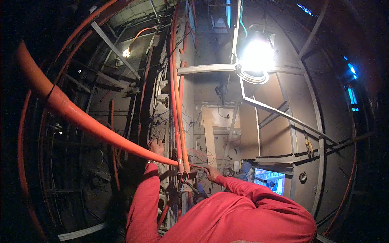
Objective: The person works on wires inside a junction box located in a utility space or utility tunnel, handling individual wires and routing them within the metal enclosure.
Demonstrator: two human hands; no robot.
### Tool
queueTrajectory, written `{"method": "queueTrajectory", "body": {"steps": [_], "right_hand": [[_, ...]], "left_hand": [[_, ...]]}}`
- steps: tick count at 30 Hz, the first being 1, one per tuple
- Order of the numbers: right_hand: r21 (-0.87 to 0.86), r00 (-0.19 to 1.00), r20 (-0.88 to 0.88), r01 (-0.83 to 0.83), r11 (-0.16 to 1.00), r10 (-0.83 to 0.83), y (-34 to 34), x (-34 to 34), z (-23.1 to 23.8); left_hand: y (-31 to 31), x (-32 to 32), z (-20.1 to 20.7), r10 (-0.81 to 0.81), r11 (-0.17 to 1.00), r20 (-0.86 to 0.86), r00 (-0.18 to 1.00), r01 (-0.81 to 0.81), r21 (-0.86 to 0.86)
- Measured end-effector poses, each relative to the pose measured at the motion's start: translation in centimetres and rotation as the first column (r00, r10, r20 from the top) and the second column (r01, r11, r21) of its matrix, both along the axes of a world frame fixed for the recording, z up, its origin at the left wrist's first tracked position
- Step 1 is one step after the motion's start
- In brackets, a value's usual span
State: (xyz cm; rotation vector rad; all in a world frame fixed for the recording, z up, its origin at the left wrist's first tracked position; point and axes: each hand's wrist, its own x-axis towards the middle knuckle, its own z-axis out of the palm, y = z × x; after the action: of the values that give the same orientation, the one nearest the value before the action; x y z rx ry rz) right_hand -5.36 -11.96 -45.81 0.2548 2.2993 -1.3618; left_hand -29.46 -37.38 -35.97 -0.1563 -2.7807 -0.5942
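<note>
My right hand is closed in a pinch on a thin orange-red wire, which runs left toward the pipe ends. Just below those ends is a small electrical box with loose wires around it. A thick orange conduit sweeps from the upper left down to the same spot. Behind this conduit, my left hand rests against the rough broken wall, fingers stretched upward; the conduit hides part of it. Two upright orange-red conduits climb the wall above the box.
A bright work lamp hangs from a metal frame at the upper right, with coiled white cable below it. Metal bars cross the right side. Pliers hang there. A wooden plank leans beyond my right hand. Left is dark.
</note>
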Motion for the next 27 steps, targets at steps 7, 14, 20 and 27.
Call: {"method": "queueTrajectory", "body": {"steps": [7,14,20,27], "right_hand": [[-0.418,0.998,-0.060,-0.030,0.908,0.005,0.0,0.0,-2.8],[-0.319,0.994,0.102,0.001,0.948,0.034,-0.2,-0.9,-3.4],[-0.435,0.996,0.084,0.069,0.898,-0.036,-0.3,-0.8,-3.6],[-0.431,0.999,0.036,0.009,0.902,0.007,-0.9,-0.4,-1.7]], "left_hand": [[-0.4,-0.6,0.3,-0.084,0.991,0.049,0.995,0.089,-0.100],[0.5,-0.9,-0.1,-0.074,0.987,0.140,0.987,0.093,-0.129],[1.1,0.0,0.9,-0.036,0.999,0.085,0.996,0.038,-0.027],[0.4,-0.3,1.2,-0.078,0.992,0.126,0.989,0.089,-0.084]]}}
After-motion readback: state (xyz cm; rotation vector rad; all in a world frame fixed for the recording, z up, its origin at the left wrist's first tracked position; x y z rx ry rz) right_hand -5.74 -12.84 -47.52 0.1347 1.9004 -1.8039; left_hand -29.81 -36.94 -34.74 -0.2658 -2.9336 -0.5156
